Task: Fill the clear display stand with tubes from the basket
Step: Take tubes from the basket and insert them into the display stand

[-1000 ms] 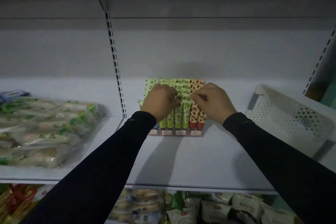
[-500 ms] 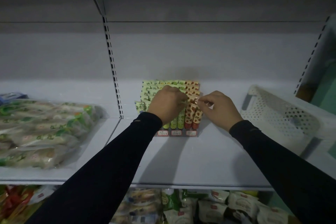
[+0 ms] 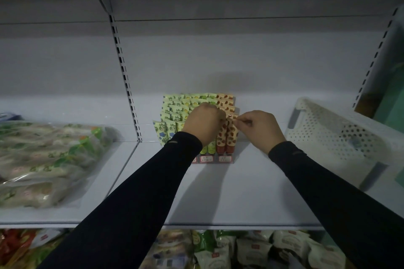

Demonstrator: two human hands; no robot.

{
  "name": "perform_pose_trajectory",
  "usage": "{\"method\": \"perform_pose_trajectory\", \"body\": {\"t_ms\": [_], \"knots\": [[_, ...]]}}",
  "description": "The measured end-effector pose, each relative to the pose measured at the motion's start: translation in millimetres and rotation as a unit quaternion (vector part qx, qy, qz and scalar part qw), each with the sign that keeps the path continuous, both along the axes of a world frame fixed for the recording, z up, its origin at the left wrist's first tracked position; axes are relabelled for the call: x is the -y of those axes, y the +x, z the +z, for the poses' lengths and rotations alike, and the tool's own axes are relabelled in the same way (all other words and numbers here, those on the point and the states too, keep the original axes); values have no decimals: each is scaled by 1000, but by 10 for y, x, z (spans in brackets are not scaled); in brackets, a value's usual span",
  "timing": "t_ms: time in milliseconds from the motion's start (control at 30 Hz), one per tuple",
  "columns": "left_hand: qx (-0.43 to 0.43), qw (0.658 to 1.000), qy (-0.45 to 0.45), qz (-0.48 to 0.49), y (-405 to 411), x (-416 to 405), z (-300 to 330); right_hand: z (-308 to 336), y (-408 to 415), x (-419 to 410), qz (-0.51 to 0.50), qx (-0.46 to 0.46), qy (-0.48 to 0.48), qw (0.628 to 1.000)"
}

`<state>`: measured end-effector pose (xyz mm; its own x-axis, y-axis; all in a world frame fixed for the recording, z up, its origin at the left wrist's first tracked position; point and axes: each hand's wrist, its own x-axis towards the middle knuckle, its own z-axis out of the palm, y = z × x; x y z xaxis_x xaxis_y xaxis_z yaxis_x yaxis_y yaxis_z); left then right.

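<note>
stand point(image 3: 225, 159): clear, tiered, sat mid-shelf against back wall, price labels on front lip | tubes point(image 3: 175, 113): stood upright in stepped rows, green prints left and centre, red-orange prints in right column | basket point(image 3: 332, 135): white, perforated, right of stand, well apart, contents hidden

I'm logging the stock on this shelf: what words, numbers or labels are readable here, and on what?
None can be read.
Price tags on the clear display stand's front: red-framed, print too small.
Tubes: fruit pictures only, lettering blurred.
Bagged goods at left: print blurred.
Packets on the lower shelf: red labels, illegible.
</note>
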<state>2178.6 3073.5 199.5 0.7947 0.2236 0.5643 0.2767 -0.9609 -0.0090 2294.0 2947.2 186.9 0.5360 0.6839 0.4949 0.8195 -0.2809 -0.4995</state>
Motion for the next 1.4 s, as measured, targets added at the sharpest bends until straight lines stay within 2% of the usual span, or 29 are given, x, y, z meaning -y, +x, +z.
{"method": "perform_pose_trajectory", "body": {"t_ms": [267, 700, 933, 1400], "knots": [[-15, 999, -21, 21, -3, 60, 52, 17, 22, -82, -8, 35, -22, 999], [-21, 999, -15, 22, 10, 71, 34, 25, 32, -67, 9, -1, -26, 1000], [19, 1000, -2, 12, 17, 47, 5, 14, 11, -26, 8, -25, -14, 1000], [35, 999, -16, 14, -100, 7, 16, 60, -68, 31, -9, 14, 20, 1000]]}}
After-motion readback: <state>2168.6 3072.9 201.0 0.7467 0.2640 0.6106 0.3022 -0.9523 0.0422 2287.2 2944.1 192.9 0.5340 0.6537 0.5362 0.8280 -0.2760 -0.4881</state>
